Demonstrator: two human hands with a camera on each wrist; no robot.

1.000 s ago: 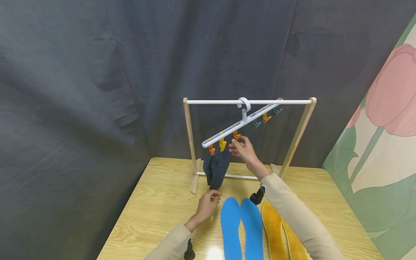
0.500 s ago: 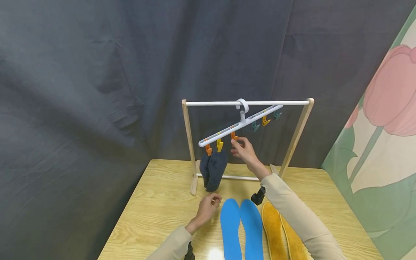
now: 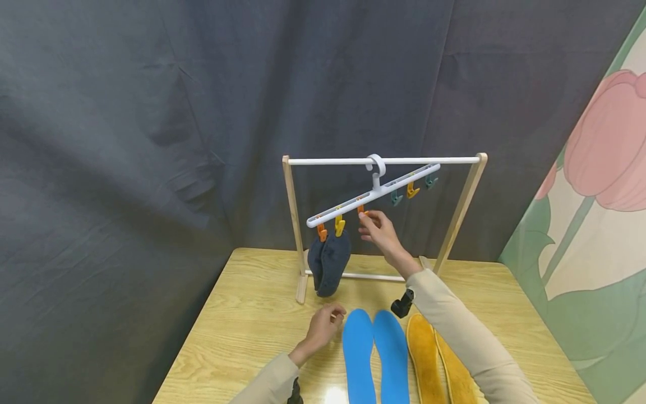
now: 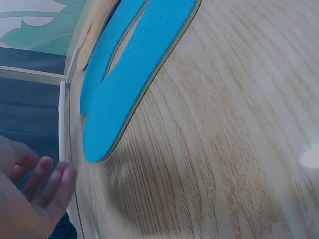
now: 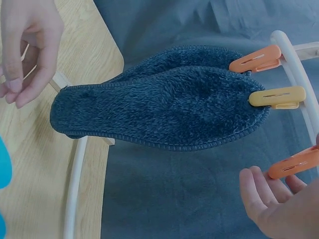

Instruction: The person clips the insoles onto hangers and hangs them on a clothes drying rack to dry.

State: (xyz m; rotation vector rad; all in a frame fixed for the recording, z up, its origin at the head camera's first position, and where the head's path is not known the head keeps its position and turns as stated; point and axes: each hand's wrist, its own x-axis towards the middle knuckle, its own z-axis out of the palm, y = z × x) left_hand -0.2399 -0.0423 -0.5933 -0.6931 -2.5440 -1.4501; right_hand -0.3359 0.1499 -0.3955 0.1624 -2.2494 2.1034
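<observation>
Two dark blue fuzzy insoles hang side by side from a white clip hanger. An orange clip holds one and a yellow clip the other. My right hand pinches another orange clip beside them, its thumb partly hidden in the right wrist view. Below the insoles, my left hand hovers over the table with fingers loosely bent and nothing in them. Two blue insoles lie flat just right of that hand, and two yellow-brown fuzzy insoles lie beyond them, partly under the right forearm.
The hanger hooks over the white top rod of a small wooden rack standing on the wooden table. Teal clips and an amber clip hang on the hanger's right half. A dark curtain covers the back.
The dark insoles and the hanger's left end have swung slightly left. My left hand has come away from the insoles' lower ends. My right fingers have moved onto the orange clip.
</observation>
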